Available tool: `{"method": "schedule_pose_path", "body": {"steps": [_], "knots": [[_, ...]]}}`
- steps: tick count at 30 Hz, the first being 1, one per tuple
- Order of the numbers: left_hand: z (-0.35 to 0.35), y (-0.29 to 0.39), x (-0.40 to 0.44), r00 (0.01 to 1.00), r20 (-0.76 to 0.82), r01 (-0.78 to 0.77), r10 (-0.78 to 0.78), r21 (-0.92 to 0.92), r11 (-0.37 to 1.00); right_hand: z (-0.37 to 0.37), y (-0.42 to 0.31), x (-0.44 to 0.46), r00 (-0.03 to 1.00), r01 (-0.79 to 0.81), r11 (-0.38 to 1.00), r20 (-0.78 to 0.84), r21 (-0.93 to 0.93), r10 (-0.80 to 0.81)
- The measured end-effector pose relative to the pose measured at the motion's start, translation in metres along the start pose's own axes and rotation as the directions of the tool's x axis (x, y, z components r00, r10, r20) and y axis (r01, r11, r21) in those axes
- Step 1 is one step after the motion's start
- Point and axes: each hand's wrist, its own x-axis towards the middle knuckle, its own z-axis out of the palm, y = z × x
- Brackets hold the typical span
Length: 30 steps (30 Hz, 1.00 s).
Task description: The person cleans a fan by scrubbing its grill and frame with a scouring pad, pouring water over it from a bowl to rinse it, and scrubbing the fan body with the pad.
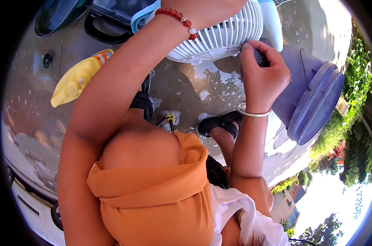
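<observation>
A white slatted fan grille (218, 39) with a light blue rim is at the top centre. My left hand (212, 10), on the arm with the red bead bracelet, reaches over the top of the grille; its fingers are cut off by the frame edge. My right hand (264, 67), with a silver bangle at the wrist, is at the grille's lower right edge. Its thumb and fingers are curled round a dark, rough scrubbing pad (260, 58), and the thumb tip touches the slats.
A purple-grey bucket (313, 98) lies at the right. A yellow bottle (76, 81) lies on the wet, soapy floor (34, 102) at left. Black shoes (220, 125) stand below the grille. A black-handled case (108, 24) is at the upper left; plants (351, 82) border the right.
</observation>
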Motion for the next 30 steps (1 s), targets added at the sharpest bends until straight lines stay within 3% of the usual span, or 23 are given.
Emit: {"method": "schedule_pose_path", "body": {"steps": [3,5,7,9,11,14,19,22,25,27,30], "knots": [[0.002,0.002,0.0,0.998,-0.057,-0.037,0.036,-0.014,0.999,0.003,0.0,0.014,0.997,0.066,0.998,-0.029,-0.002,-0.066],[-0.002,0.009,-0.005,0.999,0.01,-0.032,0.032,0.014,0.999,0.005,-0.005,0.03,0.987,0.15,0.988,-0.057,-0.036,-0.152],[-0.004,0.015,-0.011,0.999,0.017,-0.037,0.036,0.025,0.999,0.005,-0.008,0.05,0.992,0.124,0.991,-0.003,-0.043,-0.125],[-0.001,0.014,-0.015,0.997,-0.005,-0.071,0.071,0.012,0.997,0.004,-0.011,0.068,0.977,0.174,0.951,0.169,-0.255,-0.133],[0.0,0.01,-0.011,0.997,-0.024,-0.072,0.073,0.006,0.997,-0.001,-0.024,0.063,0.966,0.205,0.944,0.207,-0.258,-0.153],[0.004,0.006,-0.006,0.998,0.009,-0.061,0.061,-0.015,0.998,-0.011,-0.02,0.044,0.989,0.013,0.988,0.15,-0.156,0.01],[0.007,0.008,-0.013,0.99,-0.083,-0.111,0.11,-0.006,0.994,-0.016,-0.02,0.03,0.99,-0.017,0.983,0.132,-0.185,0.042],[0.007,0.011,-0.015,0.99,-0.072,-0.121,0.122,0.018,0.992,-0.007,-0.017,0.048,0.988,0.109,0.982,0.129,-0.154,-0.089],[0.004,0.013,-0.018,0.993,-0.035,-0.109,0.109,0.016,0.994,0.0,-0.022,0.06,0.984,0.121,0.974,0.15,-0.189,-0.094],[0.003,0.012,-0.016,0.996,-0.025,-0.091,0.091,-0.003,0.996,-0.001,-0.023,0.057,0.984,0.114,0.976,0.154,-0.185,-0.085],[0.004,0.007,-0.012,0.995,-0.043,-0.087,0.086,-0.009,0.996,-0.013,-0.023,0.042,0.986,-0.028,0.985,0.157,-0.172,0.055]]}}
